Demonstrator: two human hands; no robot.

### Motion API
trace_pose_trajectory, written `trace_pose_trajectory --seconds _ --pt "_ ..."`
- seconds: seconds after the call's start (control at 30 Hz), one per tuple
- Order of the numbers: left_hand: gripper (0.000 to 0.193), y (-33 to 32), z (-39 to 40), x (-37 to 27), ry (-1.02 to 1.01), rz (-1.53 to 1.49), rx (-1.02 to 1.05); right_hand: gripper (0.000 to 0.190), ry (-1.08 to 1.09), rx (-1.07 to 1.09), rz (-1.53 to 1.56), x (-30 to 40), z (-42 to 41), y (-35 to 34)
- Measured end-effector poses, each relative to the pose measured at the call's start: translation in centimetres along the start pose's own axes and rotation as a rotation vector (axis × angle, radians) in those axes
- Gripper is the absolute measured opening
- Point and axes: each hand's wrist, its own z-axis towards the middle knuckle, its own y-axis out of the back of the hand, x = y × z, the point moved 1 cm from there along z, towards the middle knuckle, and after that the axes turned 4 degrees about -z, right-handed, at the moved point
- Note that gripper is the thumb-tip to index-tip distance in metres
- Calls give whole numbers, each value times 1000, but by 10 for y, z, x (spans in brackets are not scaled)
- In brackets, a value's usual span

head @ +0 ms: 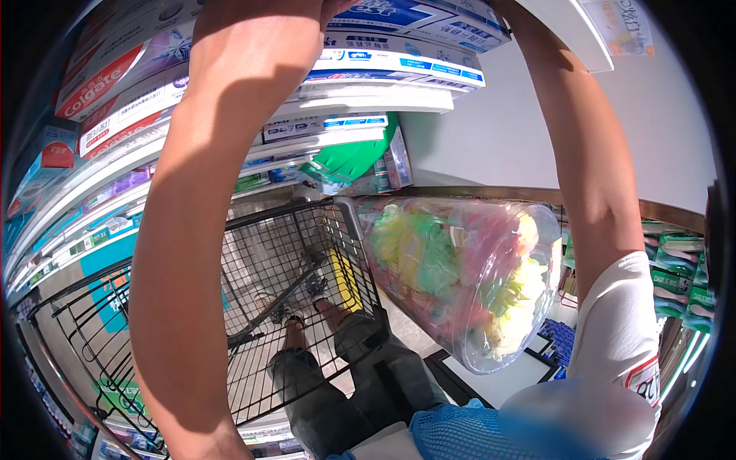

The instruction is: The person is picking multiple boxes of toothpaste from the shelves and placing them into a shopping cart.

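Both my forearms reach up past the top edge of the view, and my hands are out of view, apart from a sliver at the top too small to read. Between the arms, stacked blue and white toothpaste boxes [402, 60] lie on a white shelf [374, 104]. Colgate toothpaste boxes [100, 86] are stacked to the left of my left forearm. Lower down, a green plastic piece [356, 155] hangs at the shelf's end. Below the shelves is a black wire shopping cart [276, 230], over my legs and feet.
A clear plastic display container [460, 276] of colourful items stands right of the cart. A white panel [477, 126] rises behind it. Darlie packages [675, 282] hang at the far right. A white shelf edge [598, 46] juts in at the upper right. A white board with a black frame [500, 374] lies low.
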Motion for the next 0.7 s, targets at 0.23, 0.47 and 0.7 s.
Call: trace_pose_trajectory --seconds 0.23,0.47,0.7 --pt "39 -12 -8 10 -18 19 -20 45 6 45 93 8 20 -17" --pt "50 42 -101 -11 -113 -163 0 44 72 171 197 43 76 -76" --pt "53 133 -253 -31 210 -261 559 44 93 239 277 91 91 -107"
